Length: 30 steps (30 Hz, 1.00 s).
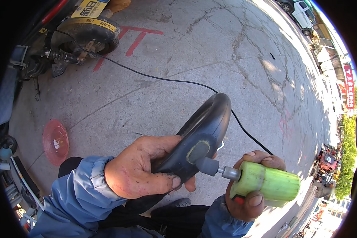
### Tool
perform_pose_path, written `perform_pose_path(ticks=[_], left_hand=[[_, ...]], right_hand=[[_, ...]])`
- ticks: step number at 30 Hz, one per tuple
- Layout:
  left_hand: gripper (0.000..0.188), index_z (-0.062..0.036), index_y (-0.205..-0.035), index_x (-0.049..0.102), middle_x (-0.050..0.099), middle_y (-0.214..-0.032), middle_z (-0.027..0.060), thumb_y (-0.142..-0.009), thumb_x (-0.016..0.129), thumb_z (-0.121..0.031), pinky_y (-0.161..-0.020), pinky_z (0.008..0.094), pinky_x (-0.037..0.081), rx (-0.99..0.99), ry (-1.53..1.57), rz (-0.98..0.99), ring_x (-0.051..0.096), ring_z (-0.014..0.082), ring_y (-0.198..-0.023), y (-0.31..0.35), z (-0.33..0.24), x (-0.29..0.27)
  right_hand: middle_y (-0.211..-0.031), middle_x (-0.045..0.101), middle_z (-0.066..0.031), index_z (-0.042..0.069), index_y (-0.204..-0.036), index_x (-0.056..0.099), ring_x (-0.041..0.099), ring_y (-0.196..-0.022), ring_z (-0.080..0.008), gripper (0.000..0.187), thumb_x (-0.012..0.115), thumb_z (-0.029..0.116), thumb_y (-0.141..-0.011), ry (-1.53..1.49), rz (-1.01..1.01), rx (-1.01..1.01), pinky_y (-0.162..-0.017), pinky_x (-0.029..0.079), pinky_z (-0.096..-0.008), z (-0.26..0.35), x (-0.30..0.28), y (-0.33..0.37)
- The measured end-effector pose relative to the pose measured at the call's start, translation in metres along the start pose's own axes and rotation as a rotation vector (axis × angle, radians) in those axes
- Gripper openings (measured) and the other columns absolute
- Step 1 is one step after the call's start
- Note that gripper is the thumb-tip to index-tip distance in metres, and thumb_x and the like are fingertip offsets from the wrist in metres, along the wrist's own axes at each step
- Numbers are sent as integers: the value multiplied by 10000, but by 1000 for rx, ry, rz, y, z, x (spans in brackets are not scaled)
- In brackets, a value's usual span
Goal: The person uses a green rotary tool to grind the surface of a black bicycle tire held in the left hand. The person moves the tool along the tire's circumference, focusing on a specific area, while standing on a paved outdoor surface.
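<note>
A black rubber inner tube (215, 125) is bent over in front of me, with my left hand (137, 170) closed around it, thumb on the near side. On its surface shows an oval scuffed patch (198, 151) with a pale yellowish edge. My right hand (242, 206) grips a green handheld rotary grinder (271, 182), its metal chuck pointing left at the tube. The grey grinding bit (207, 166) in that chuck is at the patch's lower right edge; whether it spins, I cannot tell. Part of the tube hangs below my left hand.
A black cord (162, 79) crosses the concrete, passes behind the tube and reaches my right hand. At the upper left stands a scooter, its rear wheel (93, 37) near red painted lines. A pink basin (55, 142) sits on the ground at left. A white vehicle (299, 16) is far off.
</note>
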<state>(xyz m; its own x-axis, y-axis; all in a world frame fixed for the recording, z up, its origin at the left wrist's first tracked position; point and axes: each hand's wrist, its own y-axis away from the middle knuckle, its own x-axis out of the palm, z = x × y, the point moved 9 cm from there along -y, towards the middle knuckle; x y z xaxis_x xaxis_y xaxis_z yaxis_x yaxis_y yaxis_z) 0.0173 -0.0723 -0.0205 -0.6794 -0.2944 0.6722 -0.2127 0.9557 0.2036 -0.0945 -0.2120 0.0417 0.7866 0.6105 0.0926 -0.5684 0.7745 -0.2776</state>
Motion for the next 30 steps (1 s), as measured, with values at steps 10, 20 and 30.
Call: perform_pose_path(ticks=[10,20,30], left_hand=[[657,133,-1355,426,565,-1288,216,-804,678,-123,-721,267,494,15,3,3,644,181,-868,0,1,0],[661,142,-1347,432,600,-1197,213,-810,685,-148,-638,250,475,56,8,-2,645,189,-847,-1,-3,0],[645,154,-1337,433,605,-1184,210,-800,674,-109,-725,284,492,15,0,-5,639,188,-867,-1,-2,0]], right_hand=[[-924,631,-233,-14,-1074,458,656,-890,-310,735,876,423,-656,-34,5,35,-824,531,-413,-2,2,1],[-1026,553,-223,-15,-1193,431,572,-993,-250,679,763,373,-746,-76,73,20,-822,517,-299,0,-2,-1],[-1036,567,-222,6,-1191,446,575,-955,-247,698,787,397,-723,-11,56,6,-799,525,-305,-4,2,2]])
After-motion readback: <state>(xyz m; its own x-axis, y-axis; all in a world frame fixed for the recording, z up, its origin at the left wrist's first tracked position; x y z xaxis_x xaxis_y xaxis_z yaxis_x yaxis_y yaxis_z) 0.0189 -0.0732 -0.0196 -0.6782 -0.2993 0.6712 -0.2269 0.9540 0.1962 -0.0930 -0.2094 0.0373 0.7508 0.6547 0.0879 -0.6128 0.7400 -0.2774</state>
